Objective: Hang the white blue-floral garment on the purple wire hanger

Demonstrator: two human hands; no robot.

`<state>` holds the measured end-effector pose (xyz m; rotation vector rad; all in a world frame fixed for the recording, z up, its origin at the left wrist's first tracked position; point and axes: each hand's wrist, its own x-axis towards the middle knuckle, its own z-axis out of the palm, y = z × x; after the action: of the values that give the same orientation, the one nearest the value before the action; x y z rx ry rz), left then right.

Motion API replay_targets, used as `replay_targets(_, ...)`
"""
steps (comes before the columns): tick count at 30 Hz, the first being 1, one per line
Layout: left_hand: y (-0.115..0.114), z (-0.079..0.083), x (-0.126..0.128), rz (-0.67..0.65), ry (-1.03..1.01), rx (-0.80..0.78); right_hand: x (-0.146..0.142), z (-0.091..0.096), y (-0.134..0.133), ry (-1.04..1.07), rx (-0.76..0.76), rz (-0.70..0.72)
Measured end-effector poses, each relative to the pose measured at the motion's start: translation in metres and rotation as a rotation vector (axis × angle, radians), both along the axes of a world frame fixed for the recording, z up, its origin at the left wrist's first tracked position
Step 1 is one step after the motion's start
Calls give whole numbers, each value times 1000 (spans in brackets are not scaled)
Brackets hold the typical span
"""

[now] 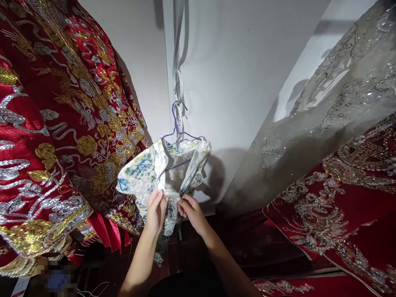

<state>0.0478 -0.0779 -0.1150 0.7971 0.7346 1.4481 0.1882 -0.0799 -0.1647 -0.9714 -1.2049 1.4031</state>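
A white garment with blue and yellow flowers (pixel 140 169) hangs on a thin purple hanger (pixel 175 128), which is hooked to a white ringed stand against the wall. My left hand (pixel 157 208) pinches the front edge of the garment at its neckline. Close to its right, my right hand (pixel 191 211) has its fingers curled on the opposite front edge. Pale cloth is gathered between the two hands, and the lower part of the garment drops below them. The fingertips of both hands are partly hidden in the fabric.
A red robe with gold and silver embroidery (pixel 93 123) hangs close on the left. A pale sequinned gown (pixel 328 103) and a red beaded garment (pixel 346 218) hang on the right. Behind the hanger is a white wall (pixel 232 62).
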Motion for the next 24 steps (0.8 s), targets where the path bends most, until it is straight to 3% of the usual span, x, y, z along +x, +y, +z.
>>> replay_targets(2, -1, -14, 1, 41, 135, 98, 4, 2, -2, 107, -99, 32)
replay_targets(6, -6, -44, 10, 35, 615, 219, 16, 5, -3, 231, -262, 252)
replay_targets(11, -3, -48, 24, 31, 827, 305, 30, 17, 9, -46, -168, 194)
replay_targets(14, 5, -45, 26, 6, 903, 338, 39, 52, 29, -152, -17, 70)
replay_targets(17, 11, -48, 28, -4, 964, 331, 45, 112, 54, -179, 141, -96)
replay_targets(20, 14, -51, 30, -27, 996, 346, 40, 166, 71, -216, 286, -132)
replay_targets(22, 16, -45, 28, -62, 1025, 374, 34, 185, 73, -196, 368, -146)
replay_targets(24, 21, -28, 21, -100, 1045, 405, 29, 189, 69, -178, 402, -140)
